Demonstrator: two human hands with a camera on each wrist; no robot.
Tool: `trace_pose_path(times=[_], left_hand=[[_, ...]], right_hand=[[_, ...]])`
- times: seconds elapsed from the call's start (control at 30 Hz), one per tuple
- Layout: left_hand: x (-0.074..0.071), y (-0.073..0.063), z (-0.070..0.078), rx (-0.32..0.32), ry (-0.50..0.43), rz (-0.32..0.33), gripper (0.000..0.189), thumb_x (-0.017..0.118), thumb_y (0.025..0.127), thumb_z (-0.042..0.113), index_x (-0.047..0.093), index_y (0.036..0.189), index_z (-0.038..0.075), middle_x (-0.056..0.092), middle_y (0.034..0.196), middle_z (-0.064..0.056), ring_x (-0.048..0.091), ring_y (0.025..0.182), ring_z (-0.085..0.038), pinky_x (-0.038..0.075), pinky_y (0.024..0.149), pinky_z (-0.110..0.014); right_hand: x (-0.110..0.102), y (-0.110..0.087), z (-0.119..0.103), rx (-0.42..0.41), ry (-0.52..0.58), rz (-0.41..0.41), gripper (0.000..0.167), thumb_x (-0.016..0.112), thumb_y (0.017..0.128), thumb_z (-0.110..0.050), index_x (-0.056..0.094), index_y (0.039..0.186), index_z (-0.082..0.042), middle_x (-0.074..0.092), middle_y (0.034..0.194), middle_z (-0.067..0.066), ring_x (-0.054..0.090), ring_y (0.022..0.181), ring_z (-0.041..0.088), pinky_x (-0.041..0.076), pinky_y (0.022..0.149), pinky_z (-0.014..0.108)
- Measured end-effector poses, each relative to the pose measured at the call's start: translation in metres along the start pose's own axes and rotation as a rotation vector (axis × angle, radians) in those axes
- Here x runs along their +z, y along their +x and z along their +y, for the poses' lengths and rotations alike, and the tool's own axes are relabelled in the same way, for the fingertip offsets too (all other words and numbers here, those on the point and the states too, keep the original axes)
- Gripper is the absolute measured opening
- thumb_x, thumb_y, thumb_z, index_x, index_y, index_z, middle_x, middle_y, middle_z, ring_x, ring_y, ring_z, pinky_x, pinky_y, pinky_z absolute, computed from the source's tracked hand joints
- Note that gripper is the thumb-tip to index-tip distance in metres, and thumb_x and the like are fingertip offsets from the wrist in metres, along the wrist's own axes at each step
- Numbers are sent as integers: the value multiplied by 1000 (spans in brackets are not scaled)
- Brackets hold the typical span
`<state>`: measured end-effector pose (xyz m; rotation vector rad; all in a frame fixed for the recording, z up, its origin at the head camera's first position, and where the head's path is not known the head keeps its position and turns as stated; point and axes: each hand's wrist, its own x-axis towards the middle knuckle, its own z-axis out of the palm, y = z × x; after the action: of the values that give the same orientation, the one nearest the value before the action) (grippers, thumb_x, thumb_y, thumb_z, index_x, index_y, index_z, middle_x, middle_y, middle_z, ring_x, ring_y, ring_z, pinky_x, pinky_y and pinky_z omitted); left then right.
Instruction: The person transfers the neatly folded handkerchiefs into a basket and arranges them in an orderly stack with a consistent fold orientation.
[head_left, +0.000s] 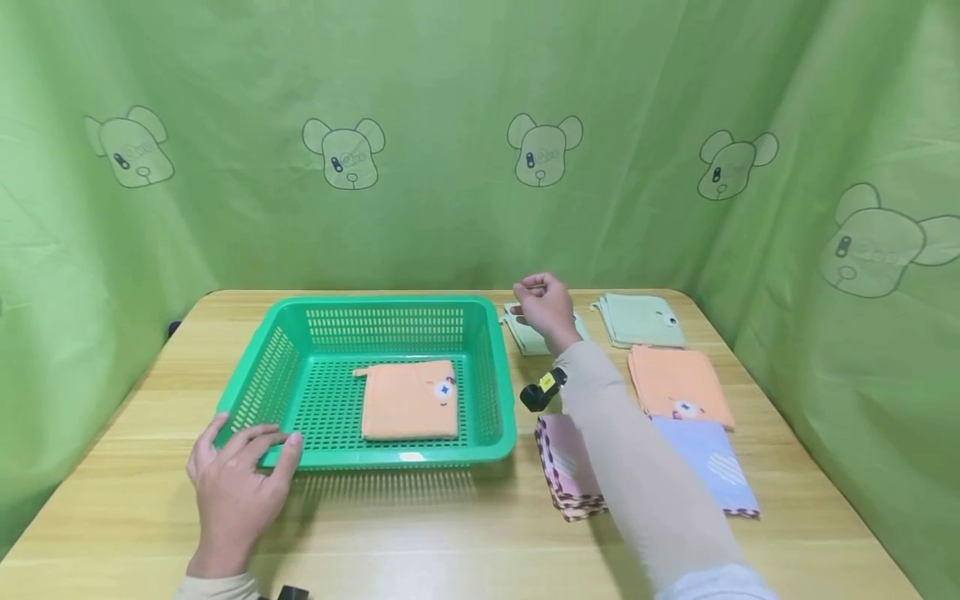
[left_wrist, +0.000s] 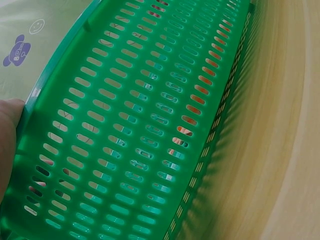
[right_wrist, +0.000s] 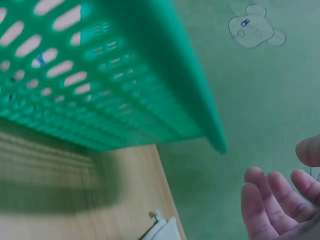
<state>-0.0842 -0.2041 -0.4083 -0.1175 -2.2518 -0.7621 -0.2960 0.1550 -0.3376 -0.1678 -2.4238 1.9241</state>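
Head view: the left hand [head_left: 238, 492] rests loose-fingered on the green plastic basket's [head_left: 397, 457] near-left corner, orange towel [head_left: 403, 410] inside; the right hand [head_left: 548, 308], empty, fingers loosely bent, hovers near a folded pale-green towel [head_left: 531, 341].

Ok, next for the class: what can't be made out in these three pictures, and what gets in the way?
Head view: the right sleeve hides part of the pink cloth and blue cloth.
Head view: the right hand covers part of the pale green cloth beside the basket.
Left wrist: the frame's left edge cuts off most of the left hand.
Right wrist: the basket is blurred, and cropped by the frame's edges.
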Motion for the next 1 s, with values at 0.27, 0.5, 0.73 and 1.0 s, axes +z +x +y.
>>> trace_pose_path(times=[0.27, 0.5, 0.73, 1.0], left_hand=[[0, -1, 0, 2, -2, 1, 30, 66, 82, 30, 72, 78, 1, 70, 93, -20, 36, 126, -52, 17, 101, -66], [0, 0, 0, 2, 2, -3, 30, 67, 82, 30, 72, 79, 1, 70, 93, -19, 36, 126, -51, 17, 101, -66], [0, 0, 0, -3, 2, -8, 29, 67, 82, 29, 72, 79, 1, 70, 93, -19, 35, 127, -51, 17, 101, -66], [0, 0, 1, 8, -2, 3, 29, 67, 82, 29, 72, 79, 0, 70, 93, -19, 36, 125, -52, 17, 101, -66]], right_hand=[[-13, 5, 12, 22, -51, 5, 38, 57, 96, -19, 48, 129, -2, 58, 121, 17, 66, 96, 29, 56, 78, 32], [-24, 10, 22, 44, -71, 32, 38, 57, 96, -17, 47, 130, -2, 57, 122, 18, 65, 99, 32, 56, 79, 32], [-33, 16, 39, 70, -89, 53, 39, 56, 96, -17, 46, 130, -2, 57, 123, 18, 65, 99, 30, 55, 79, 31], [-44, 21, 53, 101, -125, 70, 41, 56, 96, -19, 46, 133, -4, 58, 124, 19, 65, 102, 31, 55, 82, 34]])
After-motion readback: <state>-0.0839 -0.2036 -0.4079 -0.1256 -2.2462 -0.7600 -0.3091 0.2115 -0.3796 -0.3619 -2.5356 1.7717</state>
